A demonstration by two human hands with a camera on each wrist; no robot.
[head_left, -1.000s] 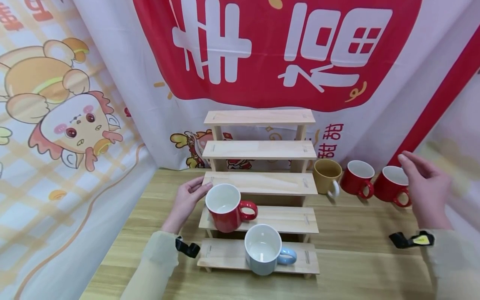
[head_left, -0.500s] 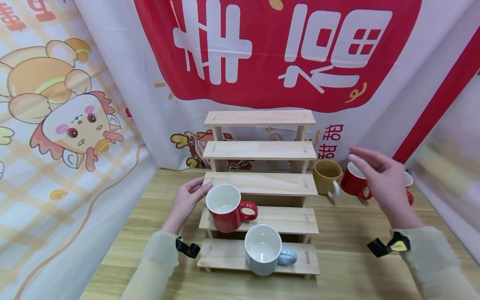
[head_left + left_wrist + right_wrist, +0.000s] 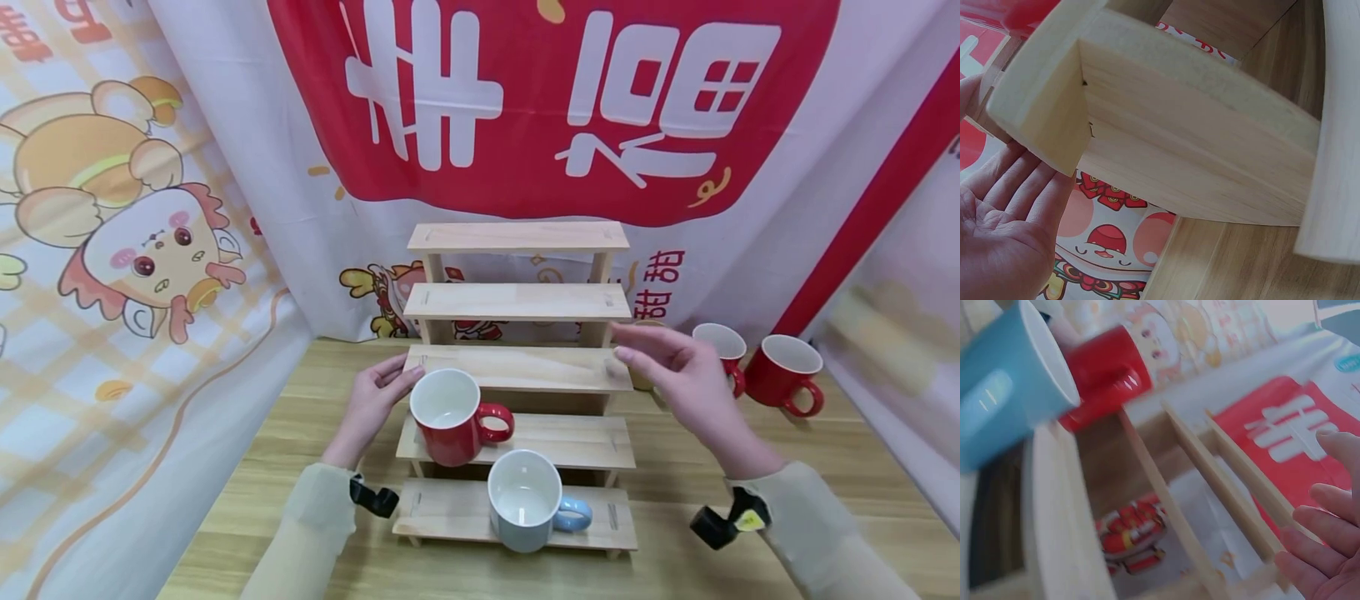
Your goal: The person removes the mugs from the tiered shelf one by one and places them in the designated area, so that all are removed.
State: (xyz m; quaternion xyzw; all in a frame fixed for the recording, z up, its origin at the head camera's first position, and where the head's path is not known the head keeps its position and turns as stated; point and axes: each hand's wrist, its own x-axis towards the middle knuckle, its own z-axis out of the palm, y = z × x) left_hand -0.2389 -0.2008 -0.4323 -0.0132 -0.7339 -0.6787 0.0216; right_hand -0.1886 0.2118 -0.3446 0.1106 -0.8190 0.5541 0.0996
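- Stand (image 3: 517,302) on table (image 3: 262,475), red mug (image 3: 450,442) at its 8 o'clock, blue mug (image 3: 525,523) at 6.
- Left hand (image 3: 375,404): narrow grip on 9 o'clock edge.
- Right hand (image 3: 688,383): grip wide near 3 o'clock end, contact unclear.
- Risk: uneven pull could tilt it, sliding mugs off.

From my remote station I record a pale beige left sleeve (image 3: 311,504), creased near the cuff, and a right sleeve (image 3: 813,517) of matching colour. Behind the left hand (image 3: 375,404): a black wrist unit (image 3: 375,498), blocky. Behind the right hand (image 3: 686,379): a second black unit (image 3: 712,527) with a yellow label (image 3: 749,521), any print illegible.
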